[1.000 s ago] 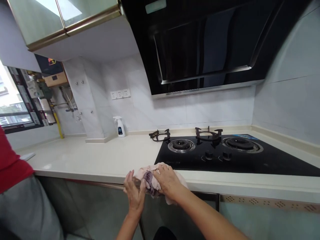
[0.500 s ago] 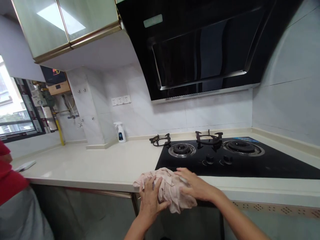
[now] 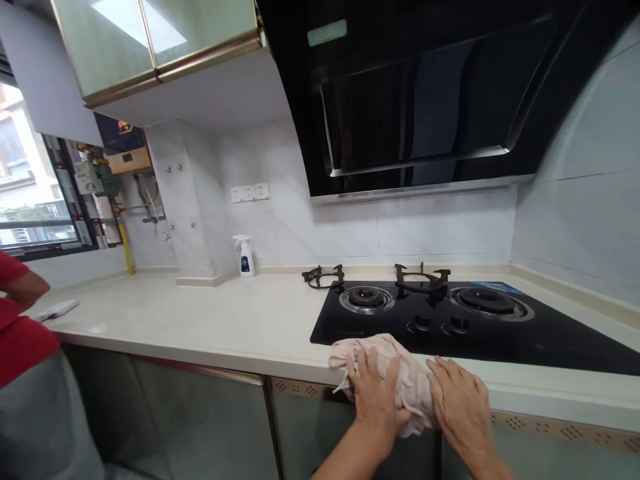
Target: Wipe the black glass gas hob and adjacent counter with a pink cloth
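A crumpled pale pink cloth point(image 3: 395, 367) lies over the front edge of the cream countertop point(image 3: 210, 320), just in front of the black gas hob point(image 3: 475, 327). My left hand point(image 3: 375, 397) presses on the cloth from the front with fingers curled round it. My right hand point(image 3: 463, 407) lies flat, fingers stretched, against the cloth's right side and the counter's edge.
Two burners and loose pan supports point(image 3: 423, 277) sit on the hob under a black range hood point(image 3: 425, 93). A white spray bottle point(image 3: 245, 257) stands by the back wall. A person in a red shirt point(image 3: 20, 333) stands at the far left.
Both hands and the cloth have slid right along the counter's front edge, from beside the hob's left corner to in front of the knobs. My right hand has flattened out.
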The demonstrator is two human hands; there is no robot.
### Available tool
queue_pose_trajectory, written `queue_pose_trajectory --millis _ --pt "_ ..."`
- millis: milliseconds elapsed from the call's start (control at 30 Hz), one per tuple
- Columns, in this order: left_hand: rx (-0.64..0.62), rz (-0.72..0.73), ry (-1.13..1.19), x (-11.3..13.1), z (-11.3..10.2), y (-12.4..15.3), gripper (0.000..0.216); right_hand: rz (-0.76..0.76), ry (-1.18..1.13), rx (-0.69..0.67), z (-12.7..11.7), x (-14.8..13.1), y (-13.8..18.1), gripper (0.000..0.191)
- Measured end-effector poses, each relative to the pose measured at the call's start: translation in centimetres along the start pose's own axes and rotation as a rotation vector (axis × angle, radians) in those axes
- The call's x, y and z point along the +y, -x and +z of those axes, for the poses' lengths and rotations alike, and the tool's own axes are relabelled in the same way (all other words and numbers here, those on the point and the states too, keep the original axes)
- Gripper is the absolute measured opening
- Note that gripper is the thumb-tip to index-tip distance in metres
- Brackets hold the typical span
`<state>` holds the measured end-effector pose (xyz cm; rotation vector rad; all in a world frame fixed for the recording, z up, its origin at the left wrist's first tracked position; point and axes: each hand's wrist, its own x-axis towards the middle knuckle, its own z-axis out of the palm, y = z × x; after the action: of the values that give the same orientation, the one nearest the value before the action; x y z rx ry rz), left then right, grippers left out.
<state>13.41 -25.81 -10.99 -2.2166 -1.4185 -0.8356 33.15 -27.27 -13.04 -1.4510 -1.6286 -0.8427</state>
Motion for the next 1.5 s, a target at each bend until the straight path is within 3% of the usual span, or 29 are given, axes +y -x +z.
queue_pose_trajectory --millis 67,167,300,400,533,700,867,1000,1267,1367,1500 --pt "0.041 0.033 0.009 0.3 1.1 -0.2 0.088 -0.044 -0.022 0.014 0.2 0.6 0.3 0.036" --pt "0.063 0.126 0.047 -1.3 1.4 -0.2 0.086 -0.089 -0.044 0.015 0.2 1.6 0.6 0.038" --pt "0.07 0.269 0.081 -6.3 0.2 0.6 0.092 -0.119 -0.039 0.006 0.4 2.1 0.8 0.039" --pt "0.08 0.278 0.036 -11.2 -1.0 1.6 0.092 -0.135 -0.05 0.043 0.9 2.3 0.8 0.039" --pt "0.017 0.193 -0.011 -18.7 -3.3 3.0 0.082 -0.148 -0.071 0.069 1.5 2.6 1.1 0.04" --pt "-0.055 -0.039 -0.119 -27.4 -7.1 4.9 0.074 -0.145 -0.074 0.056 1.6 2.5 1.4 0.042" --pt "-0.167 -0.245 -0.202 -32.6 -11.0 5.3 0.077 -0.139 -0.076 0.059 1.7 2.5 1.4 0.041" --pt "-0.249 -0.324 -0.248 -32.9 -12.6 4.6 0.078 -0.109 -0.087 0.053 1.6 2.0 1.3 0.04" --pt "-0.306 -0.359 -0.417 -29.9 -12.2 3.9 0.071 -0.02 -0.068 0.052 1.1 0.5 0.6 0.036" --pt "-0.299 -0.323 -0.416 -27.2 -11.7 3.4 0.068 -0.007 -0.075 0.027 0.5 0.1 0.3 0.036" --pt "-0.204 -0.196 -0.335 -20.6 -9.1 2.3 0.069 0.04 -0.078 -0.007 -0.4 -0.4 -0.2 0.035"
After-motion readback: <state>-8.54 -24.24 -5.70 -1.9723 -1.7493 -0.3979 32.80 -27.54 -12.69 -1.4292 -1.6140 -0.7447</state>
